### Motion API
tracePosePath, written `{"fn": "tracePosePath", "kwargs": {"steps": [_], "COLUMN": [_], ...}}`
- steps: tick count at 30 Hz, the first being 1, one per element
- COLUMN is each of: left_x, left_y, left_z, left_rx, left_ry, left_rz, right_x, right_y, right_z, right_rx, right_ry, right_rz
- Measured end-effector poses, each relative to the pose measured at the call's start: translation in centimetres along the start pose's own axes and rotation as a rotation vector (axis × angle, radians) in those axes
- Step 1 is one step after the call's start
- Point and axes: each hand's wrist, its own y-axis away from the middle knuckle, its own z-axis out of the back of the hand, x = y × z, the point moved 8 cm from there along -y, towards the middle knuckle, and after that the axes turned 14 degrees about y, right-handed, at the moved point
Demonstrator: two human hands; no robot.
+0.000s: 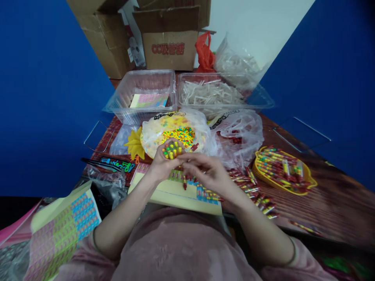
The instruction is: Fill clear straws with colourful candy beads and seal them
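Note:
My left hand (166, 160) is wrapped round a bundle of candy-filled tubes (172, 150), whose yellow and green ends point up. Against it, from the right, comes my right hand (206, 169), its fingers bent and close together, slightly blurred; what they pinch is hidden. Just beyond, a plastic-lined bowl (152, 134) holds small coloured candies (181, 136), with a few red caps (194, 147) at its right side. Under my hands is a sheet of printed stickers (175, 191), and one red piece (184, 182) is near my right fingers. Filled tubes with red caps (258, 195) lie piled beside my right forearm.
A yellow basket (304, 187) of filled tubes stands at the right. Behind are a clear tray (140, 80) with sticker sheets, another tray (187, 103) of empty tubes, a bag (249, 125) with red pieces, and cardboard boxes (171, 39). More sticker sheets (64, 222) hang at left.

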Motion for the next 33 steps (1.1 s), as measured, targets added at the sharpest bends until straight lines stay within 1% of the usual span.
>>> {"fn": "tracePosePath", "kwargs": {"steps": [3,4,5,7,10,11,17,22,25,29,31,33], "left_x": [0.2,0.3,0.4,0.6,0.8,0.8,0.7,1.2,1.5,1.7,2.0,2.7], "left_y": [0.0,0.1,0.1,0.2,0.2,0.2,0.4,0.6,0.6,0.7,0.7,0.6], "left_z": [-1.2,-1.4,-1.5,-1.7,-2.0,-2.0,-1.8,-1.3,-1.3,-1.7,-1.8,-2.0], "left_rx": [0.048,0.056,0.062,0.076,0.106,0.112,0.119,0.143,0.155,0.156,0.135,0.113], "left_ry": [-0.033,-0.048,-0.06,-0.071,-0.079,-0.082,-0.125,-0.206,-0.231,-0.252,-0.235,-0.197], "left_rz": [0.058,0.067,0.071,0.074,0.074,0.073,0.037,-0.012,-0.04,-0.049,-0.024,0.041], "right_x": [1.0,1.0,1.0,0.7,-0.1,-0.4,-2.5,-4.1,-4.8,-5.3,-5.4,-5.6], "right_y": [1.0,1.1,1.0,0.5,-0.6,-0.7,-0.8,-0.1,0.4,0.8,1.0,1.4], "right_z": [3.5,4.5,5.3,5.9,5.2,5.0,4.3,3.8,3.7,3.5,3.5,3.8], "right_rx": [-0.277,-0.333,-0.364,-0.349,-0.24,-0.225,-0.198,-0.134,-0.127,-0.141,-0.145,-0.157], "right_ry": [0.046,0.056,0.07,0.121,0.189,0.181,-0.041,-0.069,-0.076,-0.097,-0.115,-0.142], "right_rz": [-0.034,-0.037,-0.034,-0.014,0.008,0.006,-0.089,-0.191,-0.252,-0.296,-0.317,-0.342]}}
